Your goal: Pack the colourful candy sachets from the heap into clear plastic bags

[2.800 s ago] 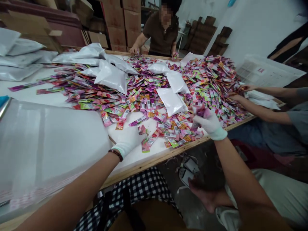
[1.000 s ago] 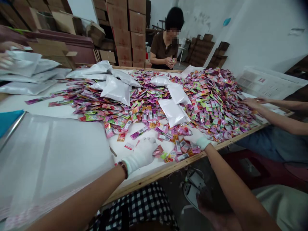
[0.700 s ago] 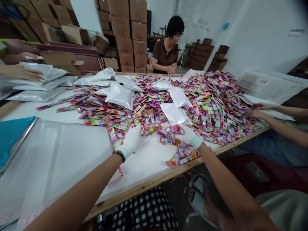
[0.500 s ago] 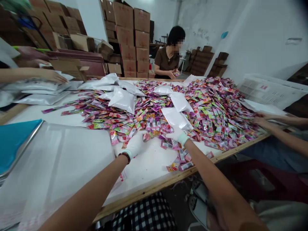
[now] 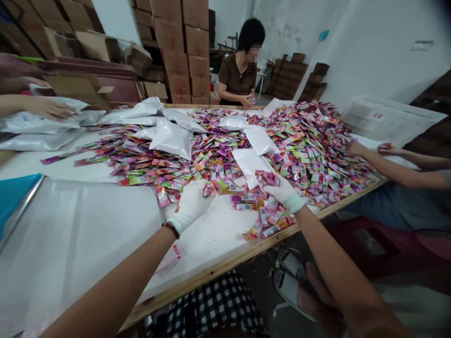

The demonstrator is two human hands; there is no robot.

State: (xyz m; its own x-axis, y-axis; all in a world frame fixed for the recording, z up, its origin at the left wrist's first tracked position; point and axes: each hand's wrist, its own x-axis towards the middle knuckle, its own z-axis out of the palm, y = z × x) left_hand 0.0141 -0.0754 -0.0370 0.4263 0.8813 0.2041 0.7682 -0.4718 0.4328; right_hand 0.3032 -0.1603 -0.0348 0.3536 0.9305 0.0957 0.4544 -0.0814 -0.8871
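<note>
White gloves cover both hands. My left hand (image 5: 192, 203) is closed around a few small pink sachets (image 5: 211, 188) that stick out past its fingertips, low over the table. My right hand (image 5: 283, 191) grips a bunch of pink and purple sachets (image 5: 265, 178) between thumb and fingers. Right behind that bunch lies a filled white bag (image 5: 249, 164) on the large heap of colourful sachets (image 5: 310, 159). Below my right hand, a small loose group of sachets (image 5: 262, 213) reaches the wooden table edge.
A translucent plastic sheet (image 5: 102, 225) covers the table's left side, beside a blue sheet (image 5: 16, 197). More filled white bags (image 5: 172, 138) rest on the heap. Co-workers' hands (image 5: 52, 107) work at the left and right (image 5: 357, 148); another person (image 5: 239, 75) stands behind the table.
My right hand has moved right, away from the white bag, and now holds a bunch of sachets. My left hand stays near its place with sachets in it. The view has shifted slightly.
</note>
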